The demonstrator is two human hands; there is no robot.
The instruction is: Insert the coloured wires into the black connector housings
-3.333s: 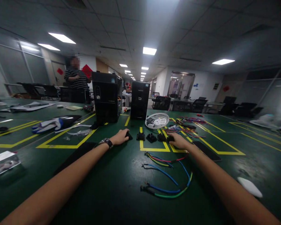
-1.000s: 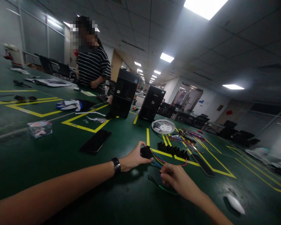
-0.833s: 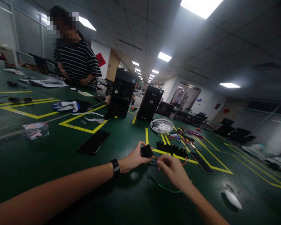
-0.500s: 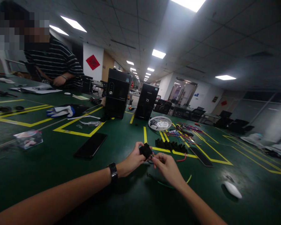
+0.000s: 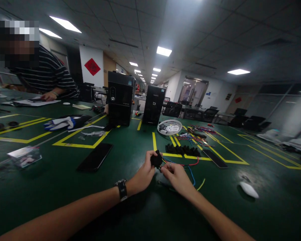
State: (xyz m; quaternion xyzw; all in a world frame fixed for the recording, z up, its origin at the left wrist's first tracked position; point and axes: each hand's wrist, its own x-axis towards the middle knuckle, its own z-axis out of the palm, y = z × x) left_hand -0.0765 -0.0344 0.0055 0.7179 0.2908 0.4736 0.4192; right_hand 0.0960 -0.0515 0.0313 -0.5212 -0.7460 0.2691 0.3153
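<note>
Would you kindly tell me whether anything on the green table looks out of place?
Nothing looks clearly spilled or damaged. The wires beside the white basket look untidy, heaped loosely across the yellow tape.

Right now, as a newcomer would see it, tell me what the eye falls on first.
The eye likely goes to the front middle of the dark green table, where the left hand grips a small blocky black part, the right hand at its lower edge. Beyond them loom two tall black computer towers; nearer than these and to their right, a round white slatted basket stands out.
</note>
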